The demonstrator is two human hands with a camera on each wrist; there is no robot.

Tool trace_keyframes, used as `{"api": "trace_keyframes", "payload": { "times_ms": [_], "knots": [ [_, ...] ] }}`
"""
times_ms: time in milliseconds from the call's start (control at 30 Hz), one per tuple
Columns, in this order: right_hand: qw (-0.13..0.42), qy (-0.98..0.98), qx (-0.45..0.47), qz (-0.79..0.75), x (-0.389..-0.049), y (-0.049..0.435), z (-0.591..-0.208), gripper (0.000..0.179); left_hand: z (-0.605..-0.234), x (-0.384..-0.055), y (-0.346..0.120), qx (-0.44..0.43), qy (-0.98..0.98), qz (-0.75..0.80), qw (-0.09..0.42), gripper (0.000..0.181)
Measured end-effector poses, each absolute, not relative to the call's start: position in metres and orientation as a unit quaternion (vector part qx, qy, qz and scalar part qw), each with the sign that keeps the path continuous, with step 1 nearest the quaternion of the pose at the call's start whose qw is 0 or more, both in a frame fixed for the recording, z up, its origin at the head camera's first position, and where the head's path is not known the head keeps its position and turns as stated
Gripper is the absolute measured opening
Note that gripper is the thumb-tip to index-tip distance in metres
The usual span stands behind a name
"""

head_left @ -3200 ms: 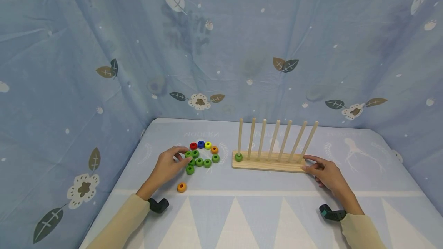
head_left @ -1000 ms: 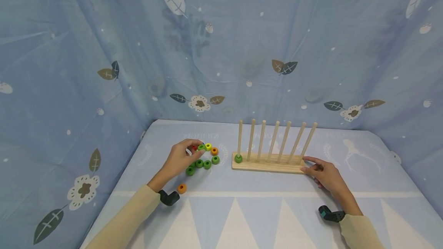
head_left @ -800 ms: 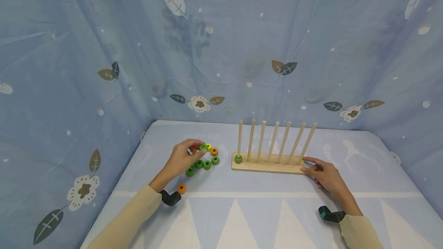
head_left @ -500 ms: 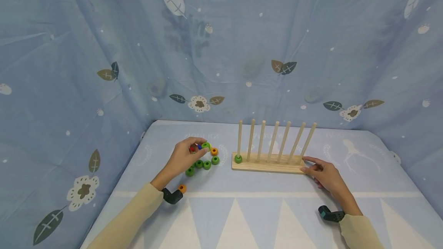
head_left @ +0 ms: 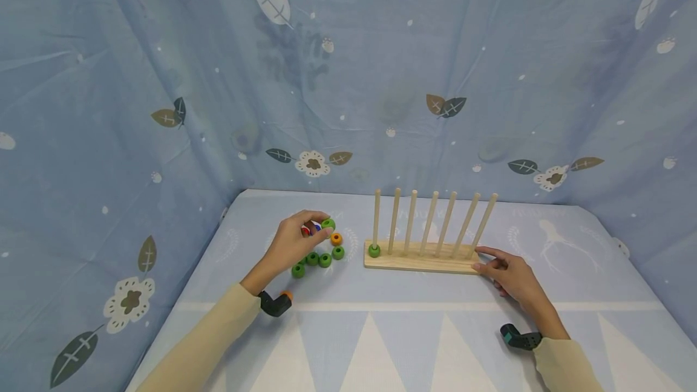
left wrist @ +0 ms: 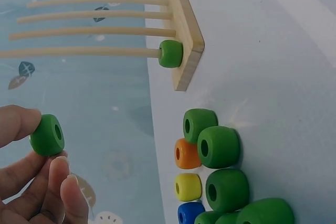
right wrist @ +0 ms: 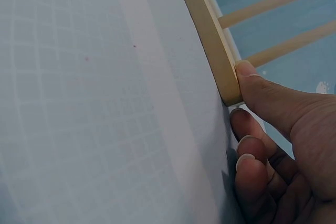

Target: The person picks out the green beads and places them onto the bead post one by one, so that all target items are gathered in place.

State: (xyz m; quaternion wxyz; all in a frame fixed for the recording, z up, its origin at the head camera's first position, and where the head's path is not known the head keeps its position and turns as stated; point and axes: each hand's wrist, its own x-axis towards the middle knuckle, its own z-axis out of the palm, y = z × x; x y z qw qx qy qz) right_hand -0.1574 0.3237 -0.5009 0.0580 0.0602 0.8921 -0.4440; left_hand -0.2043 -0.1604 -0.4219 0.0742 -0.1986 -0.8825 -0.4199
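My left hand [head_left: 291, 244] pinches a green wooden bead [left wrist: 48, 136] between thumb and finger, raised above the other beads. At the right, my right hand [head_left: 514, 277] grips the end of a wooden peg rack [head_left: 422, 264], its thumb [right wrist: 257, 80] pressed against the base. Seven-odd slim pegs aside, only the leftmost peg [head_left: 377, 216] carries anything: one green bead [head_left: 374, 251] at its foot. Under and around the left hand lie several loose green beads [head_left: 325, 260], plus an orange bead [head_left: 336, 239], a yellow bead [left wrist: 188, 187] and a blue bead [left wrist: 190, 212].
Another orange bead [head_left: 286, 295] lies nearer the front, partly covered by the left wrist camera [head_left: 275, 304]. A red bead [head_left: 305, 231] shows between the left fingers. Behind the table [head_left: 414, 343] hangs a blue patterned curtain [head_left: 381, 77].
The left hand picked a green bead from the left of the cluster and has carried it rightward and up, towards the rack. The right hand and the rack stay in place.
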Motion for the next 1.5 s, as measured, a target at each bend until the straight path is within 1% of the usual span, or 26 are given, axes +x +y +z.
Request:
{"api": "trace_keyframes", "payload": {
  "times_ms": [167, 367, 533, 800, 1033, 1500],
  "knots": [
    [0.058, 0.893, 0.061, -0.443, -0.157, 0.323, -0.501, 0.063, -0.418, -0.206, -0.158, -0.214, -0.878, -0.419, 0.085, 0.035],
    [0.059, 0.893, 0.063, -0.443, -0.157, 0.323, -0.501, 0.063, -0.413, -0.207, -0.154, -0.221, -0.876, -0.419, 0.090, 0.031],
    [0.058, 0.892, 0.063, -0.445, -0.158, 0.323, -0.501, 0.062, -0.408, -0.208, -0.150, -0.231, -0.873, -0.420, 0.095, 0.032],
    [0.057, 0.889, 0.054, -0.452, -0.158, 0.325, -0.500, 0.064, -0.400, -0.212, -0.145, -0.244, -0.869, -0.421, 0.095, 0.034],
    [0.059, 0.889, 0.055, -0.451, -0.158, 0.326, -0.501, 0.064, -0.394, -0.215, -0.141, -0.247, -0.869, -0.417, 0.095, 0.031],
    [0.059, 0.889, 0.060, -0.450, -0.159, 0.326, -0.502, 0.064, -0.382, -0.221, -0.130, -0.268, -0.859, -0.424, 0.104, 0.033]
  ]
}}
